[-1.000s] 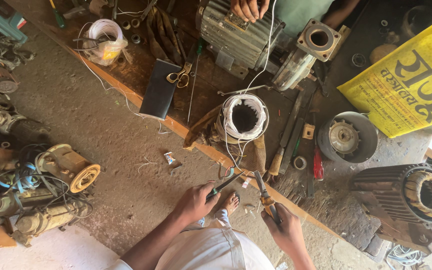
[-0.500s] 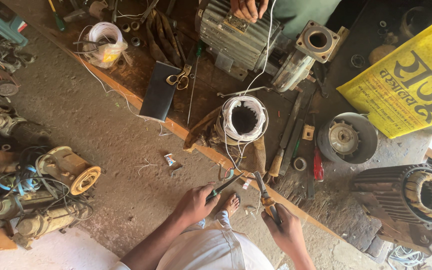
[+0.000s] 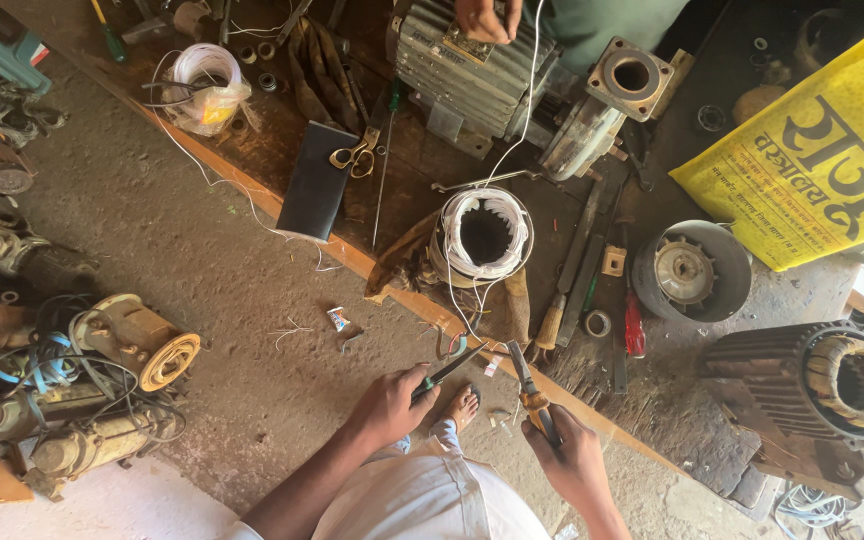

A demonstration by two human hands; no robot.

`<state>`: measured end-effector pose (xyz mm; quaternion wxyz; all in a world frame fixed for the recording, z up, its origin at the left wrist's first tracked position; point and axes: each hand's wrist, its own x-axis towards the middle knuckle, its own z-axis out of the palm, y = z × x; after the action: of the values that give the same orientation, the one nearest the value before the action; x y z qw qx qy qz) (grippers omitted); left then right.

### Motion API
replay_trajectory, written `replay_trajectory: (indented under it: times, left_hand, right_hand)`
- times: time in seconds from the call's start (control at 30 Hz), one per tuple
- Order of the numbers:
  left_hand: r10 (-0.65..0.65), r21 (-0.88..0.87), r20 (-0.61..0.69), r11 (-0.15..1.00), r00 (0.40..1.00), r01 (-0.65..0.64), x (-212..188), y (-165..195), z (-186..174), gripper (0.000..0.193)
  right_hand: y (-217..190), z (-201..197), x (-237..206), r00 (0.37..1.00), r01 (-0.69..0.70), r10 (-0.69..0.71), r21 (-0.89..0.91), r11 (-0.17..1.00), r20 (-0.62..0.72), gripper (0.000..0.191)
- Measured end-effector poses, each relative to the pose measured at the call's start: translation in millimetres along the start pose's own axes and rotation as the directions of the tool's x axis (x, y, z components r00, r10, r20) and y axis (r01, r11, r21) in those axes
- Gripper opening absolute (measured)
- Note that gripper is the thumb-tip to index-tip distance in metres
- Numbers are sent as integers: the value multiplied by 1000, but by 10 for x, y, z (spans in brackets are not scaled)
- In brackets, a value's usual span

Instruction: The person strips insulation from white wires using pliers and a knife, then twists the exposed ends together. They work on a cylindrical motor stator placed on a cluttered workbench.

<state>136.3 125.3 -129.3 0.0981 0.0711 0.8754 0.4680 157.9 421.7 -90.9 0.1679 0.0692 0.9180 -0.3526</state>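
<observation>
My left hand (image 3: 389, 405) grips a slim tool with a green handle (image 3: 449, 366), its tip pointing toward thin white wires (image 3: 464, 318). My right hand (image 3: 572, 462) is closed on pliers (image 3: 527, 385), jaws raised toward the same wires. The wires trail down from a motor stator (image 3: 484, 238) with white windings that stands on a brown cloth on the low wooden bench (image 3: 282, 150). My foot (image 3: 463, 405) shows between my hands. Another person's hand (image 3: 487, 18) rests on a ribbed grey motor housing (image 3: 467, 60) at the top.
On the bench lie scissors (image 3: 354, 157), a black pouch (image 3: 318, 181), a screwdriver (image 3: 633, 325), a round end cover (image 3: 690, 270) and a yellow printed bag (image 3: 817, 160). A large stator (image 3: 827, 375) sits right. Old motors and cables (image 3: 72, 380) crowd the left floor.
Both hands stay close together near the wires with only slight shifts. The other person's hand remains on the grey housing.
</observation>
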Motion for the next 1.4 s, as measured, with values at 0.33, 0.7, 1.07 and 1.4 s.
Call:
replay_trajectory:
  times: [0.33,0.7,1.07,1.4]
  left_hand:
    - [-14,-7,9,1000,1000,14,-32,11,1,32]
    - [-49,17,40,999,998,49,-30,49,-19,23]
    - [-14,33,18,999,1000,13,-131,1,-40,25]
    - [4,28,-4,1000,1000,-4,-239,-65,18,25]
  right_hand:
    - [33,43,-35,1000,21,-21,7,1000,-18,32]
    - [59,64,-57,999,14,-13,19,1000,-44,28]
    - [1,94,-184,997,21,-20,26,999,-68,26]
    - [307,178,-185,998,-19,18,-14,1000,-54,26]
